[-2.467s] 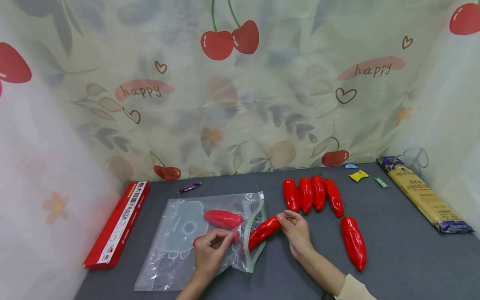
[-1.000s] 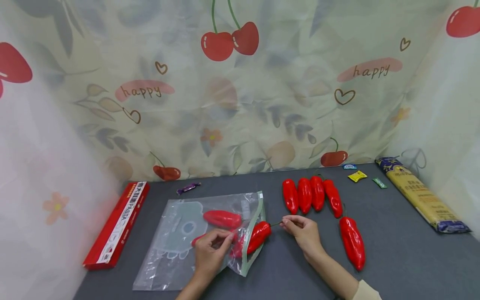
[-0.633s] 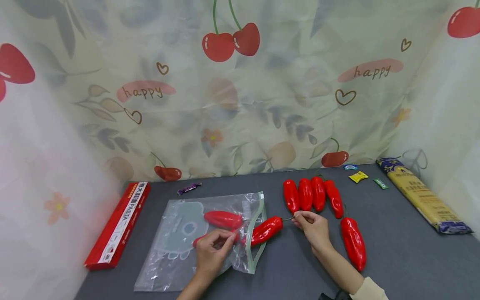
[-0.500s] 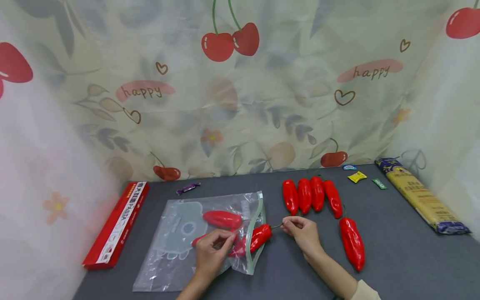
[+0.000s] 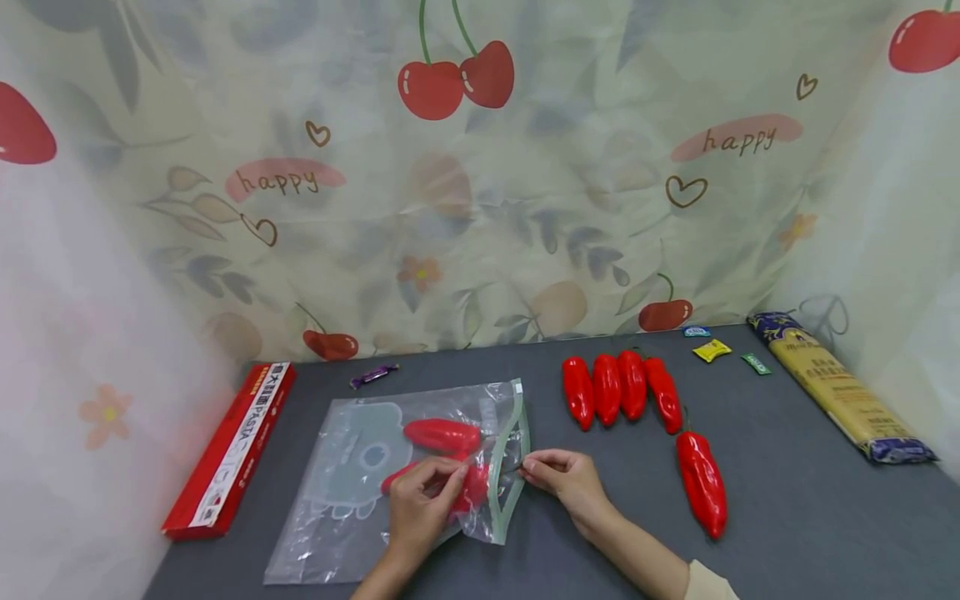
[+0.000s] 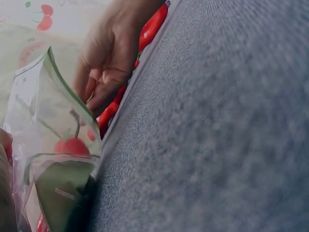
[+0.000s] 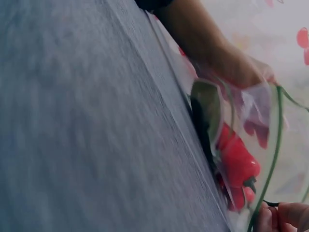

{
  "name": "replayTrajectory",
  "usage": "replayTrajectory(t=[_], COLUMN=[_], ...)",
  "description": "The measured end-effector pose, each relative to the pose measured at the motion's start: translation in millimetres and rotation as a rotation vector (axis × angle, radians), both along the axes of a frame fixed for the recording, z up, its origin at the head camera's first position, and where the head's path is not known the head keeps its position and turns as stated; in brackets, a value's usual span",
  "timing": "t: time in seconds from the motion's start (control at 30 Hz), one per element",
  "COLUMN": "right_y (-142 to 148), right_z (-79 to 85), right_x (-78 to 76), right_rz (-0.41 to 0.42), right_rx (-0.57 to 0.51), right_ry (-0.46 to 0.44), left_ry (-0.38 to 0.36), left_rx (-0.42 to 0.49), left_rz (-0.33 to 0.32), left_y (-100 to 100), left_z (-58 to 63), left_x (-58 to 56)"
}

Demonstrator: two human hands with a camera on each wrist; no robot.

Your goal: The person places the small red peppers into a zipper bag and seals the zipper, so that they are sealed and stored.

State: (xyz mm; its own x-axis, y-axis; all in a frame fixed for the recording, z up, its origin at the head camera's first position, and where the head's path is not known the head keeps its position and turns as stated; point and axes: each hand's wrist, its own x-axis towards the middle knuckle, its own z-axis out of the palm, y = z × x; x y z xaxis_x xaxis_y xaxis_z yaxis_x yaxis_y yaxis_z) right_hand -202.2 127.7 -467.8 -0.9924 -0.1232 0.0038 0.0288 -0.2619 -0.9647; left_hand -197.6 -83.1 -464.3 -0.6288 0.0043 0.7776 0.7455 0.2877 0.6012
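Note:
My left hand (image 5: 423, 500) pinches the upper layer of a clear zip bag (image 5: 315, 546) near its green-edged mouth, holding the mouth apart. My right hand (image 5: 566, 483) is at that mouth and pinches the thin stem of a red chili pepper (image 5: 474, 487), whose body lies inside the bag. In the right wrist view the dark stem (image 7: 271, 204) runs between thumb and finger at the bag's edge. Another red pepper (image 5: 442, 435) lies deeper in the bag, and a third (image 5: 396, 477) is partly hidden behind my left hand.
Several red peppers (image 5: 606, 390) stand in a row right of the bag, with one (image 5: 702, 485) lying nearer. A red pasta box (image 5: 228, 450) is at left, a yellow pasta packet (image 5: 840, 387) at right. Small candies lie at the back, one purple (image 5: 373, 377), one yellow (image 5: 711, 350).
My right hand has moved left to the bag's mouth, and the pepper it holds by the stem has slid inside after briefly coming partway out. My left hand has kept its place on the bag.

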Motion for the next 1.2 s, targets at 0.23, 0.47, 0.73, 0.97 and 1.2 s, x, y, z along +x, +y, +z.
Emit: replayTrajectory(t=[0.23, 0.47, 0.73, 0.97, 1.2], right_y=[-20.8, -29.4, -10.4, 19.6, 72.5], right_z=[4.1, 3.3, 7.5, 21.7, 36.6], right_x=[3.8, 5.8, 1.1, -5.2, -3.9], right_rz=[0.038, 0.067, 0.11, 0.073, 0.036], right_rx=[0.101, 0.151, 0.12, 0.184, 0.331], right_ry=[-0.055, -0.023, -0.018, 0.01, 0.099], left_ry=[0.003, -0.022, -0.013, -0.045, -0.046], left_rx=[0.031, 0.06, 0.059, 0.062, 0.064], left_rz=[-0.015, -0.035, -0.028, -0.009, -0.007], left_y=[0.8, 0.1, 0.7, 2.0, 1.6], left_z=[1.4, 1.2, -0.1, -1.2, 1.9], left_x=[0.4, 1.7, 0.9, 1.3, 1.9])
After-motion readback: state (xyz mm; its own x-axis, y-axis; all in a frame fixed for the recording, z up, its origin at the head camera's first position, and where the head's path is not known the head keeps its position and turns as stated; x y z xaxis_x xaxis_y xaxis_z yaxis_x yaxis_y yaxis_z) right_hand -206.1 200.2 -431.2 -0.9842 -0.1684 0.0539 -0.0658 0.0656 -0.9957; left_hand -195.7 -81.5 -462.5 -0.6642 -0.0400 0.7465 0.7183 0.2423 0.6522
